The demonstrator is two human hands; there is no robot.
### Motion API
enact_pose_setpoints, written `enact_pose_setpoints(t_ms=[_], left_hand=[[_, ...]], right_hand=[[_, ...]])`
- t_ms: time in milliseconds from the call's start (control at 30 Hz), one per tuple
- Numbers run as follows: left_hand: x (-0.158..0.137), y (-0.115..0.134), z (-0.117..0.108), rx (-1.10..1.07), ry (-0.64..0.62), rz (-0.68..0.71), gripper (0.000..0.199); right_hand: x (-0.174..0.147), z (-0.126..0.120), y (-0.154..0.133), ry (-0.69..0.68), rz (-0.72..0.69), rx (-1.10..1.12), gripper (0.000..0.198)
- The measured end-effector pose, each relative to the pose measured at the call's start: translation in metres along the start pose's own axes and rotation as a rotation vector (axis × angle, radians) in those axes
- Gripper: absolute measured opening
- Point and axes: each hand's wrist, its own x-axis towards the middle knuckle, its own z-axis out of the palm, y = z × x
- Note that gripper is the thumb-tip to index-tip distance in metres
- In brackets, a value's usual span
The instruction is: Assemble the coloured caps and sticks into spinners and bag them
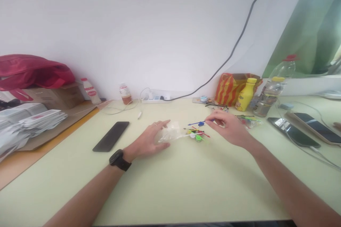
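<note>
My left hand (149, 138), with a dark watch on the wrist, rests on the table with thumb and fingers spread. A crumpled clear plastic bag (170, 132) lies between them, touching the hand. My right hand (225, 125) is closed in a pinch on one end of a thin blue plastic arrow (194, 123), which points left. Just below the arrow lies a small pile of similar pieces in red, yellow, black, white and green, including a green piece (198, 137) and a white one (192, 135). My right fingertips hide the blue arrow's other end.
Behind my right hand lie more coloured pieces (247, 120), a yellow bottle (245, 95) and a striped bag (225, 88). Phones (293, 131) with cables lie right; a black phone (111, 137) lies left. A power strip (156, 97) is by the wall. Another person's hand (337, 126) shows far right.
</note>
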Motion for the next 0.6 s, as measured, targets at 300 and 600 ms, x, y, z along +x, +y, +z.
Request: enact_pose_setpoints(t_ms=[300, 600], left_hand=[[-0.003, 0.032, 0.015, -0.164, -0.065, 0.102, 0.082], [-0.002, 0.041, 0.013, -0.333, -0.118, 0.084, 0.08]], right_hand=[[-0.001, 0.022, -0.007, -0.142, -0.054, -0.003, 0.025], [0.0, 0.031, -0.013, 0.025, -0.051, 0.013, 0.018]])
